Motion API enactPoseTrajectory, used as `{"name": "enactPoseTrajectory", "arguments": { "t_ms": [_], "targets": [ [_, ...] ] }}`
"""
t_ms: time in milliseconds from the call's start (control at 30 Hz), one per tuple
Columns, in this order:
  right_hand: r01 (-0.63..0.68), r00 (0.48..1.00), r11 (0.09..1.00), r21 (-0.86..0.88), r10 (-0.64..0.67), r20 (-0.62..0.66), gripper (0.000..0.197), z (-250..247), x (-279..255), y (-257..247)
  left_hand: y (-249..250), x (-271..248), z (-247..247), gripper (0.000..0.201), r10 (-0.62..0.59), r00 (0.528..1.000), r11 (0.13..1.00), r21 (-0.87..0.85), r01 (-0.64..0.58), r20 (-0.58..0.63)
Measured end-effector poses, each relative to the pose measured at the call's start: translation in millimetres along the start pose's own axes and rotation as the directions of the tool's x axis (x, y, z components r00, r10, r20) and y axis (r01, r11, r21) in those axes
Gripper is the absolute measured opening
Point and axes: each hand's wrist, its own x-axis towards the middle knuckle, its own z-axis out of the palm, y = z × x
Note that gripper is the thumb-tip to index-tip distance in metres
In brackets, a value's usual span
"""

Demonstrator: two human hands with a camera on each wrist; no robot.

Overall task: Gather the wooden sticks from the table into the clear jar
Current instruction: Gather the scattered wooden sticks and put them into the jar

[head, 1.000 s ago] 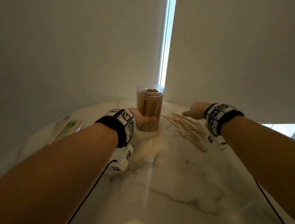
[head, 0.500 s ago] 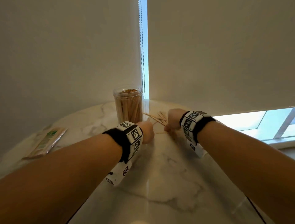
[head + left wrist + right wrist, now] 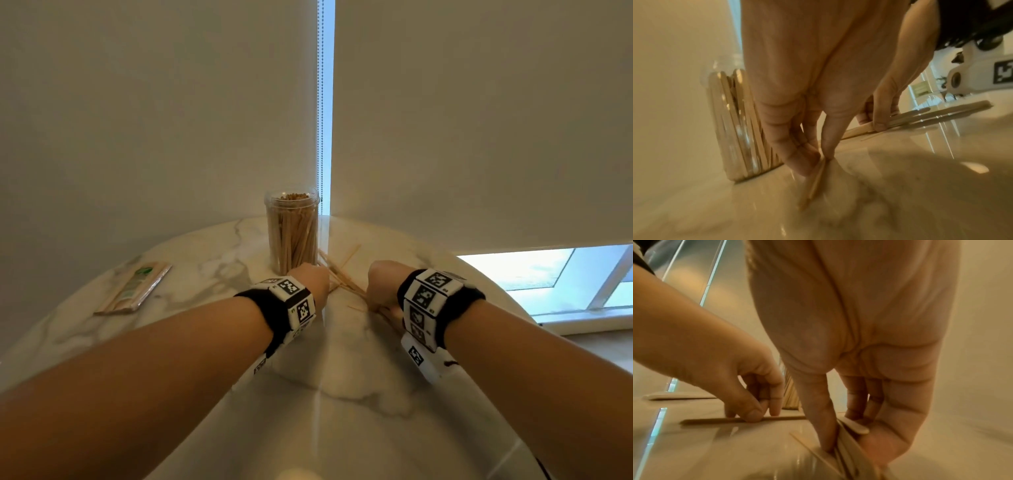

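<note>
A clear jar [image 3: 293,233], packed with upright wooden sticks, stands at the far side of the marble table [image 3: 342,394]. Loose wooden sticks [image 3: 337,270] lie just right of it, between my hands. My left hand [image 3: 818,162] pinches a single stick [image 3: 812,183] lying flat on the table, close to the jar [image 3: 735,123]. My right hand [image 3: 846,441] grips a small bundle of sticks [image 3: 851,449] between thumb and fingers, low over the table. In the head view both hands [image 3: 310,279] [image 3: 382,284] hide their fingers.
A flat wrapped packet of sticks [image 3: 133,289] lies at the table's left side. Roller blinds hang close behind the jar, with a bead cord [image 3: 320,102] in the gap. A window [image 3: 548,270] and sill are at the right, past the table's round edge.
My left hand let go of the jar and came over to the loose sticks. My right hand drew in and closed on several sticks. The head view swung right.
</note>
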Motion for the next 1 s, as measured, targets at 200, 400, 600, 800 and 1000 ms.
{"name": "enactPoseTrajectory", "arguments": {
  "t_ms": [200, 400, 600, 800, 1000],
  "targets": [
    [-0.018, 0.999, 0.999, -0.032, 0.019, 0.038, 0.013, 7.7, -28.0, -9.6, -13.0, -30.0, 2.3, 0.025, -0.041, 0.991, 0.998, -0.052, 0.048, 0.127],
    [0.030, 0.999, 1.000, -0.010, -0.029, 0.017, 0.029, 14.7, -64.7, -26.4, -37.3, -65.8, 13.8, 0.046, -0.153, 0.975, 0.972, -0.153, 0.178, 0.160],
    [0.035, 0.998, 0.964, 0.265, -0.022, -0.051, 0.020, 19.1, -90.6, -36.9, -44.4, -94.7, 10.2, 0.039, -0.153, 0.982, 0.905, -0.382, 0.186, 0.115],
    [0.257, 0.963, 0.699, 0.667, -0.130, -0.235, 0.014, 9.7, -114.4, -66.9, -45.6, -108.7, 10.0, 0.104, -0.190, 0.978, 0.330, -0.933, 0.143, 0.083],
    [0.407, 0.908, 0.590, 0.697, -0.181, -0.378, 0.011, 10.0, -129.3, -100.2, -45.2, -122.2, 2.7, 0.046, -0.274, 0.959, 0.102, -0.990, 0.101, 0.069]
  ]
}}
